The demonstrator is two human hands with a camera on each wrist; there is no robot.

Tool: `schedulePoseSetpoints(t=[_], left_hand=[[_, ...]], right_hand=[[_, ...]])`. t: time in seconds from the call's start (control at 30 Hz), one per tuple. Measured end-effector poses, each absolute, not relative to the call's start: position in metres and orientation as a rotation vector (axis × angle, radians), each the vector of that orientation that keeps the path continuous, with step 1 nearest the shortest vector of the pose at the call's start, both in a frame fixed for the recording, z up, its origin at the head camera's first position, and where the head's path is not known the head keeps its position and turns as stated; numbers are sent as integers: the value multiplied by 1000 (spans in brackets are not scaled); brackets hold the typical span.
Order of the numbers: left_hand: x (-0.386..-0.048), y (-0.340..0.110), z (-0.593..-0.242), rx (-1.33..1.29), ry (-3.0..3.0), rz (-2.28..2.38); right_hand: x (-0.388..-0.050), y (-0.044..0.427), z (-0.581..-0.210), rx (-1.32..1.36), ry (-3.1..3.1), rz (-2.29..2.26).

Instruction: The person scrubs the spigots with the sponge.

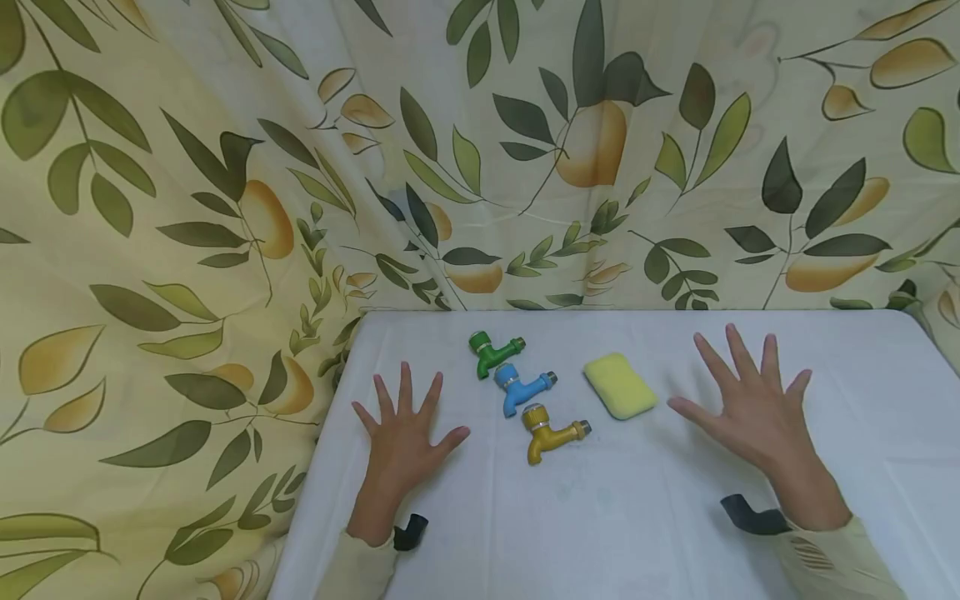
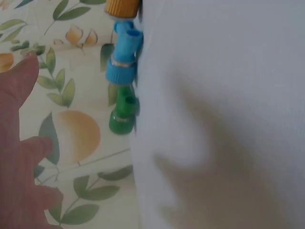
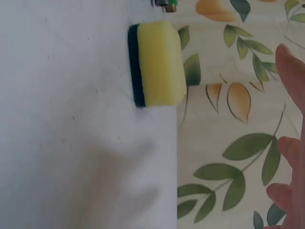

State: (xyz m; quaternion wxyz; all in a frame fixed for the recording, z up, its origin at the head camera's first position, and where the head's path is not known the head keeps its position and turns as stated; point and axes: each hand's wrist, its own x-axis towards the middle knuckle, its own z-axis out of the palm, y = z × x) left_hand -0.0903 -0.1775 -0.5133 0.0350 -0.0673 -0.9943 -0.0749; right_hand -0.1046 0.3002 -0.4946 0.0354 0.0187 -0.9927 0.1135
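Green tap (image 1: 491,358), blue tap (image 1: 521,390), yellow tap (image 1: 553,435): lined up diagonally on the worktop (image 1: 600,525)
Sponge (image 1: 620,385): just right of those
Left hand (image 1: 405,442): splayed, holding nothing
Right hand (image 1: 757,417): same deal, near the sponge
Progress: zero imo, all four untouched, all the handling left

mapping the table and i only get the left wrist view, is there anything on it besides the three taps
Observer: Yes, the head view shows a yellow sponge.
Operator: does it have a scrubby side
Observer: The right wrist view shows a dark layer on its underside, facing the table.
Operator: and which hand is nearer it
Observer: The right hand, judging by the head view.
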Motion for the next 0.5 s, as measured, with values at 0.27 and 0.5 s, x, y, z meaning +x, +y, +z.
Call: schedulePoseSetpoints(t=[0.27, 0.5], left_hand=[[-85, -153, -520, -380, -3052, -228], [-82, -128, -523, -614, -3120, -499]], right_hand=[[-107, 277, -506, 217, -3030, 394], [-115, 247, -522, 289, -3035, 432]])
